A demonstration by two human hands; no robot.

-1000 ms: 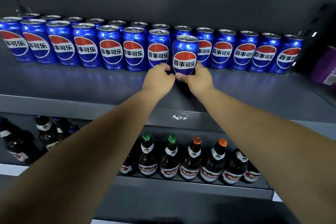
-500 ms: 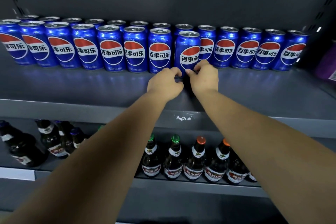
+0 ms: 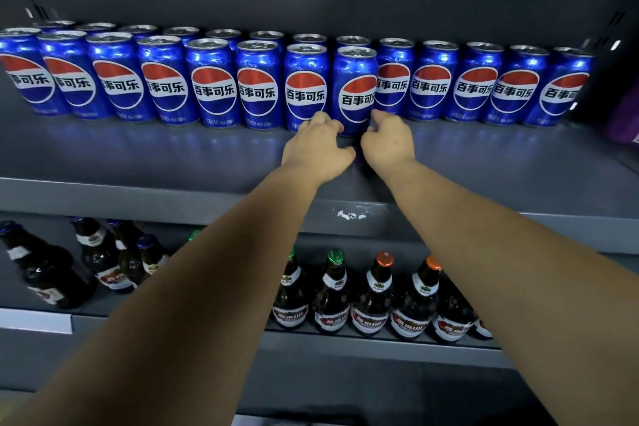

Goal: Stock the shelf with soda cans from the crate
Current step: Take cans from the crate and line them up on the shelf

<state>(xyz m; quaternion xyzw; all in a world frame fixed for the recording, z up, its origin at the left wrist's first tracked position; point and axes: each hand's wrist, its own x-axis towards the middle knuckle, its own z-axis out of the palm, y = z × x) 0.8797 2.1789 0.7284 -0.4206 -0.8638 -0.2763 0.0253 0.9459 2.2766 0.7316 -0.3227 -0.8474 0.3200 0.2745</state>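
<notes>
Two hands, left hand [image 3: 316, 149] and right hand [image 3: 389, 143], touch the base of one Pepsi can [image 3: 354, 90] with curled fingers, not grasping; it stands eighth in the shelf's [image 3: 138, 190] front row. Five places seem left; the crate is unseen.

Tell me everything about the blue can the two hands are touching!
The can is shiny blue metal with a silver top and a round red, white and blue logo with Chinese writing across it. It stands upright on the grey shelf, at the right end of the front row, beside other identical cans. The left hand and right hand press fingertips against its lower sides. Its foot is hidden behind them.
</notes>
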